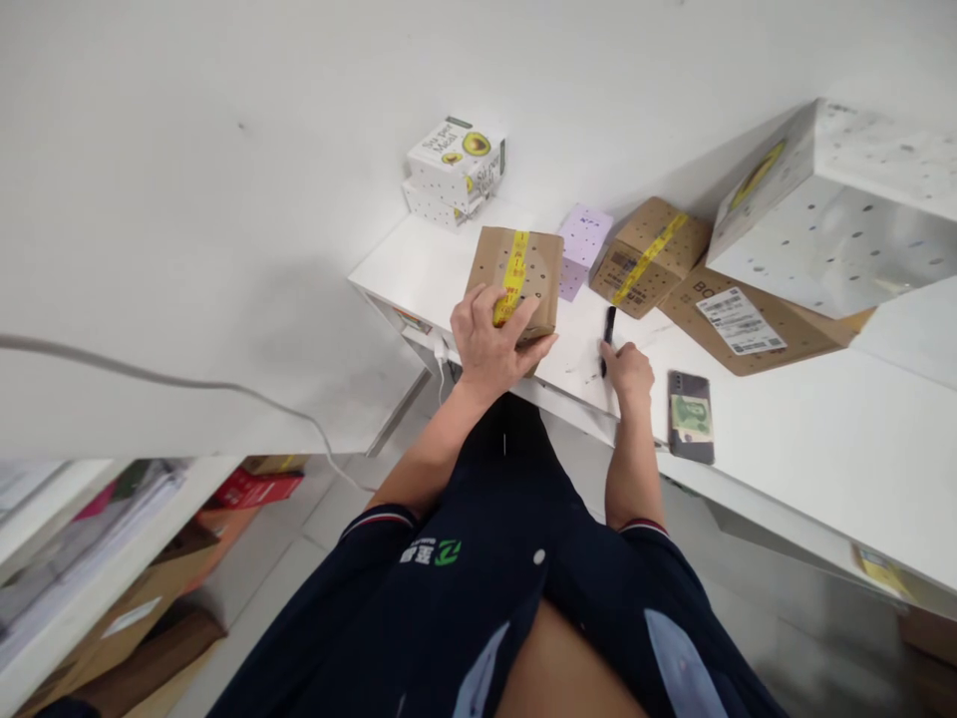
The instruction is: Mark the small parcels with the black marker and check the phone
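A small brown cardboard box [549, 264] with dark dots and yellow printed tape stands at the desk's front edge. My left hand [489, 339] grips its near side, with the fingers bent over the taped face and the thumb along the lower edge. To the right, my right hand [629, 374] is low over the desk, closed around a slim black tool [610, 324], pen-like in shape. Whether it is a marker or a cutter I cannot tell. Beside this hand lies a phone [691, 449] with a green banknote under its clear case.
White avocado-print boxes [441, 160] are stacked at the desk's far left. Behind the hands stand a lilac box [584, 231], a taped brown box [662, 244] and a labelled carton [807, 349]. A big white dotted box [807, 239] is at right. A cable [186, 377] hangs at left.
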A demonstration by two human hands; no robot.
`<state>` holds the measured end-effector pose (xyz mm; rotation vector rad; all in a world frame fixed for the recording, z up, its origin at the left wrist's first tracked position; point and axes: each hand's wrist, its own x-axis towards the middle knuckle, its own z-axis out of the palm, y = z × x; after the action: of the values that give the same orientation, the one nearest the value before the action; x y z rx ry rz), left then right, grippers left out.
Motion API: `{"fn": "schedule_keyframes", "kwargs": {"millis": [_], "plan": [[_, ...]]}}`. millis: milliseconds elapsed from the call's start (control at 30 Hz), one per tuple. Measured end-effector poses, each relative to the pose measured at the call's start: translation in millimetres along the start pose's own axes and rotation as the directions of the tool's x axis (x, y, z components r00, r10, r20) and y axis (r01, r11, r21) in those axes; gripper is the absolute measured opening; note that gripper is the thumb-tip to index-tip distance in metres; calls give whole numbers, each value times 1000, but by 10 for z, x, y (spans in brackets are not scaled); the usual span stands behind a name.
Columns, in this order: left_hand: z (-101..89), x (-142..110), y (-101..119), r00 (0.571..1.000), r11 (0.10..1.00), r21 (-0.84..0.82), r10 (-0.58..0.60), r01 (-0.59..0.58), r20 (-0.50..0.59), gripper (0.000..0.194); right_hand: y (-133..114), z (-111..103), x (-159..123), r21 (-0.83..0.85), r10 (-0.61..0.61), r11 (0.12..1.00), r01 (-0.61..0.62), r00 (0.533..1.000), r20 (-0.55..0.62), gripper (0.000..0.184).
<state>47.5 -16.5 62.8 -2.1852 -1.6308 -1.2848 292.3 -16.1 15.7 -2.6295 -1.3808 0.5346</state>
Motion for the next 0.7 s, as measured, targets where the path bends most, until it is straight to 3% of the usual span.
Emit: {"fn": "schedule_keyframes", "kwargs": {"millis": [100,167,233,333,400,500,700], "plan": [[4,-7,-4,1000,1000,-5,-6,6,11,60,278,-21,-133,73,31,997,-20,989,-148,49],[12,-11,-12,1000,1000,-22,-7,8,18,61,536,-40,-243,50,76,997,-64,950,-304,51],[21,-14,-22,1000,1000,-29,-3,3,14,61,818,-51,-350,23,153,987,-157,904,-398,66],[32,-17,-35,1000,1000,-23,1,-1,9,60,1186,-28,-471,38,248,967,-250,907,-339,96],[38,-16,-40,1000,999,-34,-2,3,21,60,1342,15,-513,40,234,972,-232,934,-269,103],[43,-14,-41,999,999,-53,-6,7,32,60,1422,79,-524,28,175,984,-174,945,-275,97],[27,-23,-26,1000,1000,-28,0,1,25,61,1309,20,-499,16,251,966,-257,929,-273,90]]}}
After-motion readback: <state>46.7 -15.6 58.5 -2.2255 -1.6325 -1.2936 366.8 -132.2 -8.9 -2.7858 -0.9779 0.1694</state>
